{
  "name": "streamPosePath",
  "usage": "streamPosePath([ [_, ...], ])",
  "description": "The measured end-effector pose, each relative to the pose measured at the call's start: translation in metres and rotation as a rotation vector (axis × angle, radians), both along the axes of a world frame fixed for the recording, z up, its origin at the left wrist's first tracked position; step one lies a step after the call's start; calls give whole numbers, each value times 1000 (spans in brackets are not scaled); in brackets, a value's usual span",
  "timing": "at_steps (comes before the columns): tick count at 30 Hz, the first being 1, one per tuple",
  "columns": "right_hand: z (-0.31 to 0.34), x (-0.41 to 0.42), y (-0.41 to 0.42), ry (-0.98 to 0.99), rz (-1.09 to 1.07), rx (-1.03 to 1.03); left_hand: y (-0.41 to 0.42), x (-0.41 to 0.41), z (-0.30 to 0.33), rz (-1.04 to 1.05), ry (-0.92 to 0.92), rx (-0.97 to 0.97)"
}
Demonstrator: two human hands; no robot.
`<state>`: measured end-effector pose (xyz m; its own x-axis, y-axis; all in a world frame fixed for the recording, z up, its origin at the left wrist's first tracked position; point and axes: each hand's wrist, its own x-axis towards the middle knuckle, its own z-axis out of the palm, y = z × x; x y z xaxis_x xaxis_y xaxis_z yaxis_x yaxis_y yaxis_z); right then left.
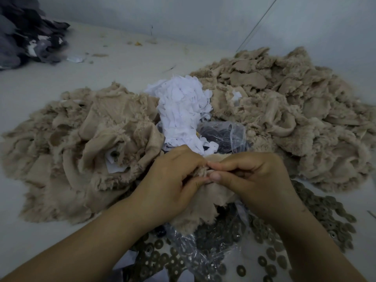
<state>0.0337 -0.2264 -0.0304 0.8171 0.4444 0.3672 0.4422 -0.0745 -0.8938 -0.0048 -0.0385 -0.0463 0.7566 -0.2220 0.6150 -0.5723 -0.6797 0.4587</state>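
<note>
A beige furry fabric piece (pixel 205 206) hangs between my two hands at the centre front. My left hand (pixel 175 180) grips its upper edge with curled fingers. My right hand (pixel 252 180) pinches the same edge between thumb and forefinger, fingertips meeting the left hand's. What lies inside the pinch is hidden by my fingers.
Beige fur pieces are heaped at the left (pixel 81 151) and the right (pixel 284 119). White cut scraps (pixel 183 110) and a clear plastic bag (pixel 225 135) sit between them. Several dark ring washers (pixel 305 237) cover the floor near me. Dark fabric (pixel 24 33) is piled at the far left.
</note>
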Motion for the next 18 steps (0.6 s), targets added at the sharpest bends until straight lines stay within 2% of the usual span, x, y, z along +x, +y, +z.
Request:
streamPosePath([
  [7,-1,0,1,-67,-31,-24,-7,-1,-4,3,-44,62],
  [14,-5,1,2,-273,-116,-54,-14,-1,-5,44,-68,139],
  [18,-7,2,3,-310,-151,-97,-12,2,-6,61,-110,120],
])
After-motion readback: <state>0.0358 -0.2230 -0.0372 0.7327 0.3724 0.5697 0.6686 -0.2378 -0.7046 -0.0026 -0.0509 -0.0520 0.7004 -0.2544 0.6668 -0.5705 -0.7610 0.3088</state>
